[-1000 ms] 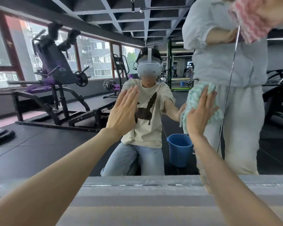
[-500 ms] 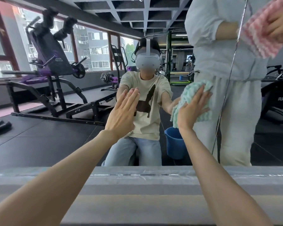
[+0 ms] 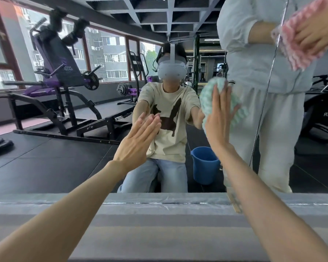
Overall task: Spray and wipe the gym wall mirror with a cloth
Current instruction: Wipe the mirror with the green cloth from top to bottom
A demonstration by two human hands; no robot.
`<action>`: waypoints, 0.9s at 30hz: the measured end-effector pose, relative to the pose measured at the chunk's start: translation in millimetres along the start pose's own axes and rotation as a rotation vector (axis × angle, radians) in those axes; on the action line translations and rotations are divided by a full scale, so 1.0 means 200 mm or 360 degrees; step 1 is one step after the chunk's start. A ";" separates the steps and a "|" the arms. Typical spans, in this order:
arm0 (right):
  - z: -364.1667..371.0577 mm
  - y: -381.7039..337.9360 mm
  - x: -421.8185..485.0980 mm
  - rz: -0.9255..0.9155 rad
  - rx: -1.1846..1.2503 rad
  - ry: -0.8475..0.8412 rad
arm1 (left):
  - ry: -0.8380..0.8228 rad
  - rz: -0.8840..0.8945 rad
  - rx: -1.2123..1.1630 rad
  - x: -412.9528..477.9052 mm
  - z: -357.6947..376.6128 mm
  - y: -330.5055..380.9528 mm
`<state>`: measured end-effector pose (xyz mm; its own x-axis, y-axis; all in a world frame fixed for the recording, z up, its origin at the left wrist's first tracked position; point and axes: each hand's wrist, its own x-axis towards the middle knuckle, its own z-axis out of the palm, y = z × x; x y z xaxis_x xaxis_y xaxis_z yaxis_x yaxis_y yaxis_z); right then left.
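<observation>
Observed: the large gym wall mirror [image 3: 51, 167] fills the view above a grey padded ledge [image 3: 159, 216] that runs along its lower edge.

Left hand [image 3: 138, 137]: fingers straight and held close together, palm towards the glass. It appears to lie flat on the mirror at about chest height of the reflected kneeling person. It holds nothing.

Right hand [image 3: 220, 118]: fingers straight and slightly spread, pointing up. It presses a crumpled pale green textured cloth [image 3: 206, 99] against the mirror. The cloth sits between palm and glass, to the right of the left hand and higher, and shows around the fingertips and along both sides of the hand.

A thin vertical metal seam [image 3: 269, 82] divides the mirror just right of the cloth.

Reflected items: a blue plastic bucket [image 3: 204, 165] stands on the dark floor below the cloth; a black and purple weight machine [image 3: 61, 76] stands at the left by the windows.

A second person in pale grey clothing [image 3: 254, 63] shows at the right, with a hand on a pink-and-white checked cloth [image 3: 293, 52] at the upper right corner. Whether that cloth touches the glass cannot be told.
</observation>
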<state>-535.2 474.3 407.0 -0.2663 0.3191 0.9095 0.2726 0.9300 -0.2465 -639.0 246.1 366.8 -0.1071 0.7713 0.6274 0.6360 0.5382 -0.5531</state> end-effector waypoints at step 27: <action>0.45 -0.30 -0.57 -0.1215 -0.0320 -0.0159 | -0.0149 -0.0189 -0.0054 -0.30 0.09 -0.12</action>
<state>-604.4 399.3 287.2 -0.5258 -0.3692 0.7663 0.1408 0.8507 0.5065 -661.4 191.7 332.7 -0.2529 0.7319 0.6328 0.6400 0.6171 -0.4579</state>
